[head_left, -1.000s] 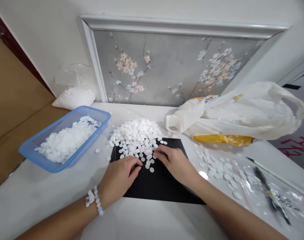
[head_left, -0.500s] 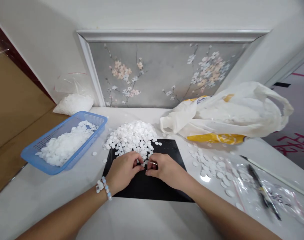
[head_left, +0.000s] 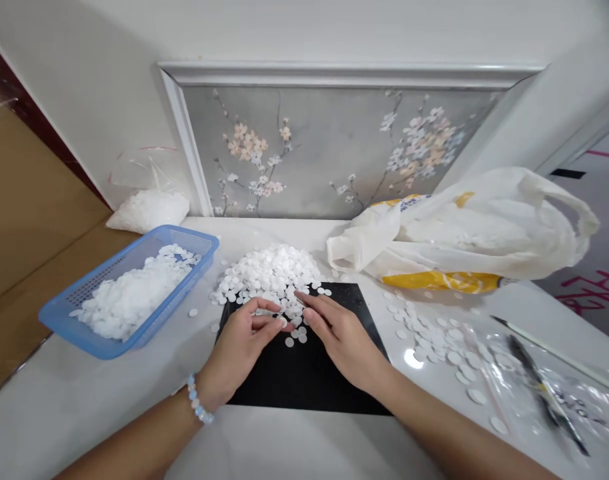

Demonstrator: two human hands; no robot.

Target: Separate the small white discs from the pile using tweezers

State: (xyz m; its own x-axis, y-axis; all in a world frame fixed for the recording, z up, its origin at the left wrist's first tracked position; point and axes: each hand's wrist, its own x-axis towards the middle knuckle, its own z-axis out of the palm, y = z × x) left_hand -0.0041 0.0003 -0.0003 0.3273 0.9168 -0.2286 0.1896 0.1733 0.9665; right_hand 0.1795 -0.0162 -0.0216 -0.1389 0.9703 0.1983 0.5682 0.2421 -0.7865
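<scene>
Remaining, apparently, over the mat's far edge [head_left: 345, 293] is a big pile [head_left: 274, 268]; the left hand [head_left: 247, 339] pinches one disc [head_left: 283, 321], the right hand [head_left: 343, 333] a thin tool [head_left: 301, 302].

hands [head_left: 341, 339]: 2 | discs [head_left: 271, 267]: past counting | basket [head_left: 79, 333]: 1 | mat [head_left: 304, 383]: 1 | carrier bag [head_left: 464, 233]: 1 | bracelet [head_left: 196, 403]: 1

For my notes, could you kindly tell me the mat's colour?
The mat is black, best seen in the head view.

I see small, round white discs [head_left: 274, 263] heaped over the black mat's [head_left: 304, 387] far edge, toward its left, loose ones lying flat nearer its middle; above it, one disc [head_left: 283, 321] is pinched in the left hand [head_left: 240, 341].
</scene>
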